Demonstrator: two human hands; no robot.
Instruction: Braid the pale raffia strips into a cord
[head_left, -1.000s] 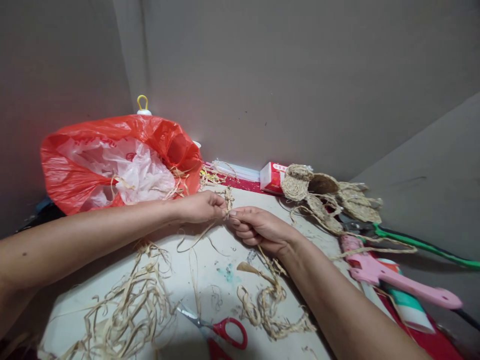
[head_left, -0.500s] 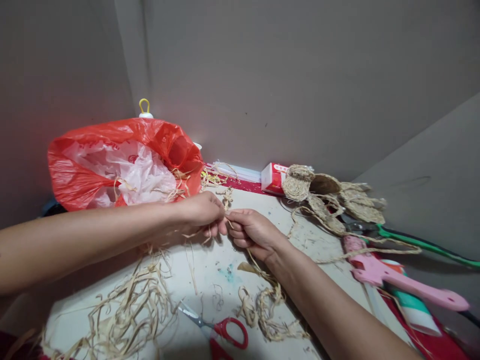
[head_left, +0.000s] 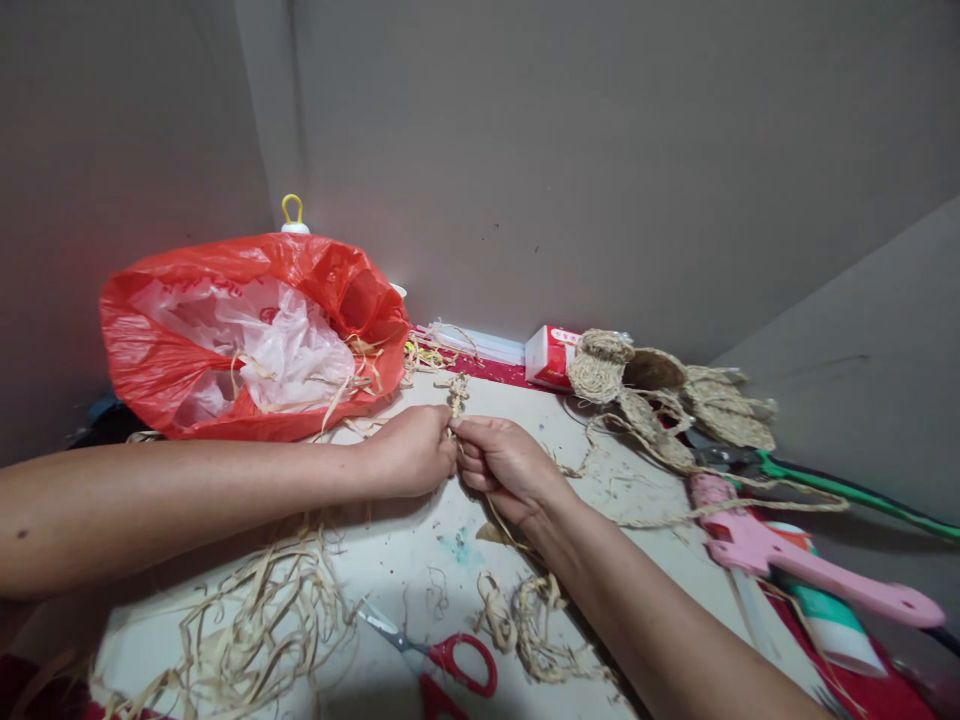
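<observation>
My left hand and my right hand meet over the middle of the white table. Both are closed on a thin braid of dry straw, whose knotted end sticks out beyond the fingers. The fingertips of the left hand are turned away and partly hidden. Between thumb and forefinger, the right hand pinches the straw, and a strand trails down under its wrist. Below the hands lie red-handled scissors, blades partly open. A loose heap of straw strips is at lower left, and a coiled straw braid sits right of the scissors.
A red plastic bag with white plastic and straw inside stands at back left. Woven straw pieces lie beside a red-and-white box. To the right are green-handled pliers, a pink glue gun and a green-and-white tube.
My left hand has rolled over and its fingers have closed in around the straw, the back of the hand now showing. My right hand keeps its pinch, almost in place.
</observation>
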